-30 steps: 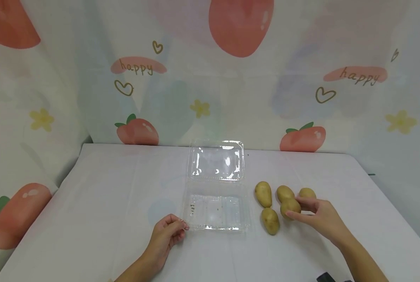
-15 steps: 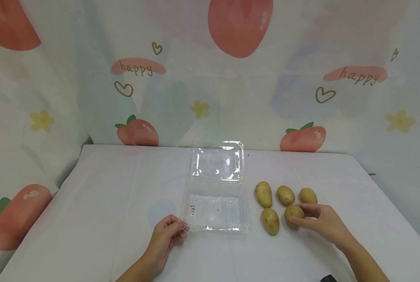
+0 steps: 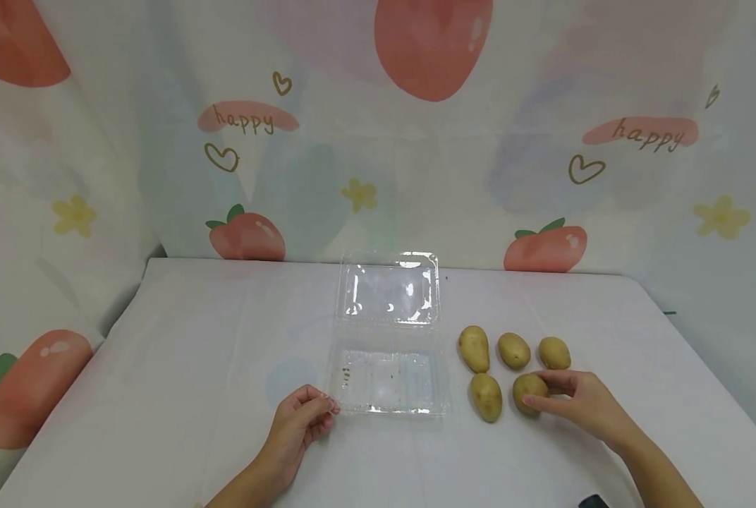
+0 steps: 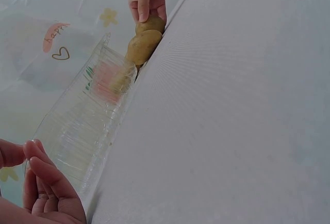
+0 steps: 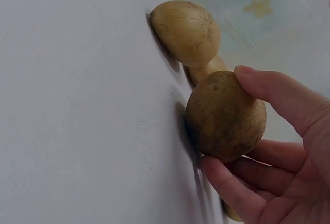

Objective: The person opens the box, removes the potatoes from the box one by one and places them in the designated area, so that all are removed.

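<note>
A clear plastic clamshell box (image 3: 391,410) lies unfolded on the table, its lid (image 3: 387,293) laid back toward the wall. My left hand (image 3: 300,429) pinches the box's front left corner between thumb and fingers. To the right of the box, my right hand (image 3: 586,403) holds a potato (image 3: 527,392), thumb on one side and fingers on the other. In the right wrist view this potato (image 5: 223,118) shows dark patches on its skin and is close over the white cloth. Beside it lies a front-row potato (image 3: 486,397).
Behind the held potato are a long potato (image 3: 474,349), a rounder potato (image 3: 514,351) and another potato (image 3: 554,353) at the right. A black object (image 3: 592,502) pokes in at the bottom edge. A printed curtain (image 3: 416,169) rises behind the white-covered table (image 3: 226,353).
My right hand has shifted its potato slightly right and toward me, so a gap now separates it from the rounder potato behind. The left hand and box have stayed in place.
</note>
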{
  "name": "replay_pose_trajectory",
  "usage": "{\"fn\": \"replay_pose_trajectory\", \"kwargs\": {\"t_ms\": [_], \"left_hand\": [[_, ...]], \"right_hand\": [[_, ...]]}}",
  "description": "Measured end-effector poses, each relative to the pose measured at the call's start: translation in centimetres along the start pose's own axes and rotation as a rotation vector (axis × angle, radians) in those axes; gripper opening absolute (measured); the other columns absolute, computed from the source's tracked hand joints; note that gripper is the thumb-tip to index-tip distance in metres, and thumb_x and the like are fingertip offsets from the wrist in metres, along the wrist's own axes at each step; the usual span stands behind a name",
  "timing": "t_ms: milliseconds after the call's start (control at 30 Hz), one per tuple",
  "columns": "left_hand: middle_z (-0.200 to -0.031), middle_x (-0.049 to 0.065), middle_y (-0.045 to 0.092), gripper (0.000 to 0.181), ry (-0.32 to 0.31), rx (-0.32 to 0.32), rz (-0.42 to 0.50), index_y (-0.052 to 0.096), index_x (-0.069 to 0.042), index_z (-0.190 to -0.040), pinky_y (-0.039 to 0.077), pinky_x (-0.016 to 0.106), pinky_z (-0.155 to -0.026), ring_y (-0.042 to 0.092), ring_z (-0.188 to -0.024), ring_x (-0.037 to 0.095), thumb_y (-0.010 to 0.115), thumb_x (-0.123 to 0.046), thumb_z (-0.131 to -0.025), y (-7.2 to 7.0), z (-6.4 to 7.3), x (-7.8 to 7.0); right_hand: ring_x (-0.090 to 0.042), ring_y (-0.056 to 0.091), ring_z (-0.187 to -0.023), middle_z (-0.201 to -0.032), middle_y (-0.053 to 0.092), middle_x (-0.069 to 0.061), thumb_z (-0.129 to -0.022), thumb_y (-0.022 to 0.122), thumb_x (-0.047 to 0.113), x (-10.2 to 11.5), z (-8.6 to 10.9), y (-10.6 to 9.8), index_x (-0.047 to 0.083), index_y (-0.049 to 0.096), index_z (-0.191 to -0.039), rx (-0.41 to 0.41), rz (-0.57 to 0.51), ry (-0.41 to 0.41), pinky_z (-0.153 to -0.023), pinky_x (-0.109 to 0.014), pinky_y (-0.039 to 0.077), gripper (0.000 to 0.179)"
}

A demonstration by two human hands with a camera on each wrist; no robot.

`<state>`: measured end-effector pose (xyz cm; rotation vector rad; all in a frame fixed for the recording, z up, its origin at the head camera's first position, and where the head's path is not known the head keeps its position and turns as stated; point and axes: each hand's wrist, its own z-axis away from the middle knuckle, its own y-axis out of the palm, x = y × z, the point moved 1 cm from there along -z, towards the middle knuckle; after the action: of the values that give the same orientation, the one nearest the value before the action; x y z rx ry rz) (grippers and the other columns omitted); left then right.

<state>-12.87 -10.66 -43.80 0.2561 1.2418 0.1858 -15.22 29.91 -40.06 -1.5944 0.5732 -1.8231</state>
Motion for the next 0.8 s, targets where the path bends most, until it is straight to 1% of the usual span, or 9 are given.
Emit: {"fn": "replay_pose_trajectory", "kwargs": {"t_ms": [133,233,433,600,800], "left_hand": [[-0.078,0.005,0.061,0.009,-0.001,-0.002,-0.003,0.050,-0.005,-0.079,0.045,0.021,-0.059,0.052,-0.063,0.010,0.059,-0.007,-0.079,0.02,0.03,-0.12],[-0.078,0.005,0.061,0.009,-0.001,-0.003,-0.003,0.050,-0.005,-0.079,0.045,0.021,-0.059,0.052,-0.063,0.010,0.059,-0.007,-0.079,0.01,0.04,-0.21],[-0.078,0.004,0.061,0.008,-0.007,-0.008,0.002,0.050,-0.006,-0.080,0.045,0.021,-0.059,0.052,-0.063,0.010,0.058,-0.007,-0.081,0.08,0.01,-0.31],[-0.077,0.004,0.061,0.008,-0.007,-0.006,0.015,0.051,-0.006,-0.079,0.045,0.020,-0.059,0.052,-0.063,0.010,0.058,-0.006,-0.081,0.11,0.06,-0.25],[-0.078,0.004,0.061,0.008,0.001,0.005,0.009,0.050,-0.006,-0.079,0.045,0.020,-0.059,0.052,-0.062,0.009,0.059,-0.007,-0.080,0.04,0.17,-0.17]], "right_hand": [[-0.020,0.055,-0.095,-0.104,0.062,-0.008,-0.077,0.072,0.033,0.14,0.06,0.11,-0.004,0.055,-0.119,0.007,-0.022,0.003,-0.067,-0.026,0.048,0.059],[-0.023,0.054,-0.097,-0.108,0.060,-0.011,-0.079,0.071,0.033,0.15,0.05,0.26,-0.005,0.052,-0.123,0.010,-0.042,0.007,-0.068,-0.028,0.048,0.061],[-0.028,0.052,-0.105,-0.119,0.055,-0.017,-0.082,0.068,0.034,-0.20,0.09,0.61,-0.004,0.048,-0.127,0.000,-0.078,0.011,-0.073,-0.031,0.047,0.062],[-0.025,0.051,-0.106,-0.122,0.053,-0.017,-0.083,0.066,0.033,-0.44,0.37,0.78,-0.002,0.047,-0.127,-0.008,-0.088,0.007,-0.075,-0.032,0.045,0.060],[-0.014,0.053,-0.099,-0.122,0.052,-0.017,-0.084,0.066,0.030,-0.51,0.55,0.80,-0.002,0.048,-0.127,-0.020,-0.097,-0.025,-0.072,-0.029,0.047,0.057]]}}
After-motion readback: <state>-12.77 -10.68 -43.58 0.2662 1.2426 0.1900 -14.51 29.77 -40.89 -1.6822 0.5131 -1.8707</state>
